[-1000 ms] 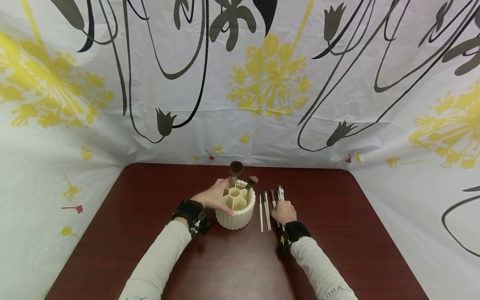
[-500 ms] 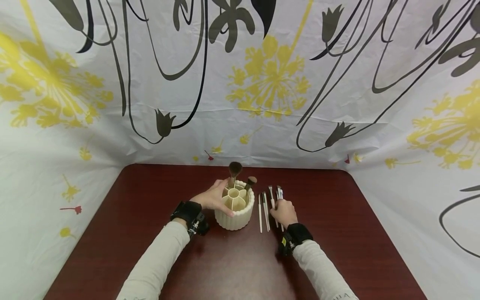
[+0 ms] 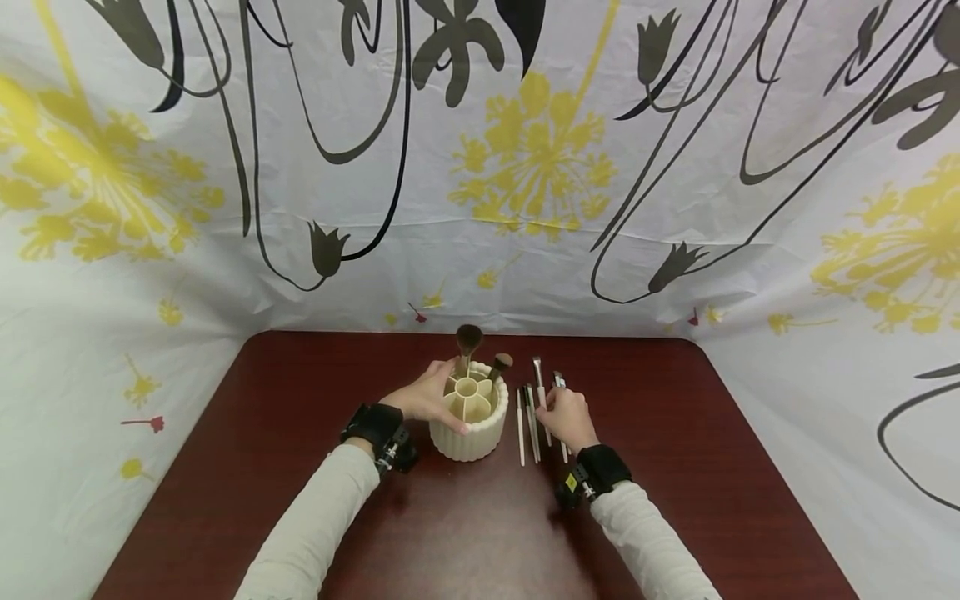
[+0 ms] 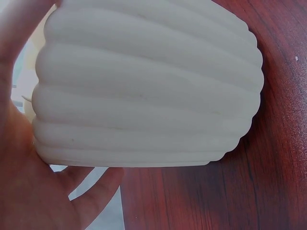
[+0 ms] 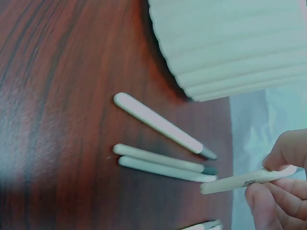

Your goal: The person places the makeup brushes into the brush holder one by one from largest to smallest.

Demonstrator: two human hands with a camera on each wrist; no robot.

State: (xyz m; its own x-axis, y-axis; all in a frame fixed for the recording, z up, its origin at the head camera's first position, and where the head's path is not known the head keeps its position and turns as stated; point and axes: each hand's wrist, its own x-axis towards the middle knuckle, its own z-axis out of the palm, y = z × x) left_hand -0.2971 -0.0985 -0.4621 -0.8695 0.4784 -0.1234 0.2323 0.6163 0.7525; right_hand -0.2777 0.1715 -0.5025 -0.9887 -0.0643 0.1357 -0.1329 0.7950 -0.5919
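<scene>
A cream fluted brush holder (image 3: 467, 446) with petal-shaped compartments stands upright on the table. My left hand (image 3: 426, 397) grips it at the rim from the left, thumb in front; in the left wrist view its ribbed wall (image 4: 144, 91) fills most of the frame. Two makeup brushes stand in it bristles up: a large fluffy one (image 3: 469, 337) and a smaller angled one (image 3: 501, 363). To the right, my right hand (image 3: 572, 419) pinches a white-handled makeup brush (image 5: 225, 184) between thumb and fingers, its handle end tilted clear of the table.
Several slim white-handled brushes lie between holder and right hand, among them one nearest the holder (image 5: 158, 123) and a close pair (image 5: 165, 168). More brushes (image 3: 558, 379) lie beyond the right hand, partly hidden. A patterned cloth (image 3: 375, 275) hangs behind the dark red table (image 3: 337, 358).
The right hand has drawn one brush out from those beside it, lifting it and shifting it slightly away from me. The left hand and holder stay in place.
</scene>
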